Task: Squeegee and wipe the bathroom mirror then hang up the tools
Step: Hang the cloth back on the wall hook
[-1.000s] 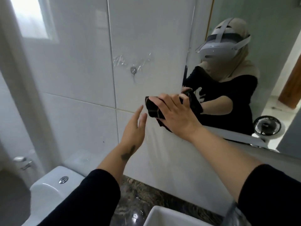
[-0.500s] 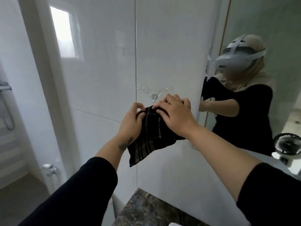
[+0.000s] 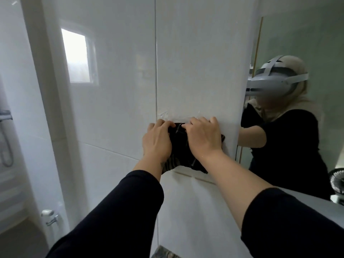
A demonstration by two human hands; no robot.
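A dark striped cloth (image 3: 181, 149) hangs flat against the white tiled wall (image 3: 195, 62), just left of the bathroom mirror (image 3: 301, 43). My left hand (image 3: 158, 142) pinches its upper left edge and my right hand (image 3: 202, 138) holds its upper right edge, both pressed close to the wall. The clear adhesive patch (image 3: 165, 114) of the wall hook shows just above my fingers; the hook itself is hidden behind the cloth and hands. No squeegee is in view.
The mirror shows a person's reflection in a headset and a small fan (image 3: 337, 180) at lower right. A white door frame (image 3: 50, 108) stands at left with a chrome fitting (image 3: 49, 216) low down. A marble counter corner (image 3: 165, 253) shows at the bottom.
My left hand joined the right on the cloth, and both carried it from the mirror's edge left and up to the wall hook. The view swung left and upward.
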